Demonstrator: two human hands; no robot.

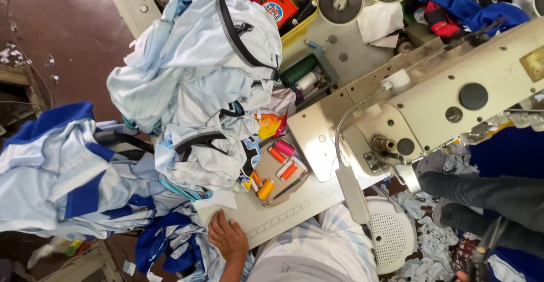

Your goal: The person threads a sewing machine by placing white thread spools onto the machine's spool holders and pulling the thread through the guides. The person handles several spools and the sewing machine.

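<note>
Left hand [228, 238] on sewing table [283, 214], garment pile [198, 89]

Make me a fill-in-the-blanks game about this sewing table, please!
1. The left hand rests flat on the edge of the ____ table.
2. The pile of shirts on the table is mostly light ____.
3. The small tray beside the pile holds spools of ____.
4. The cream machine on the right is a ____ machine.

Missing words: white; blue; thread; sewing
</note>
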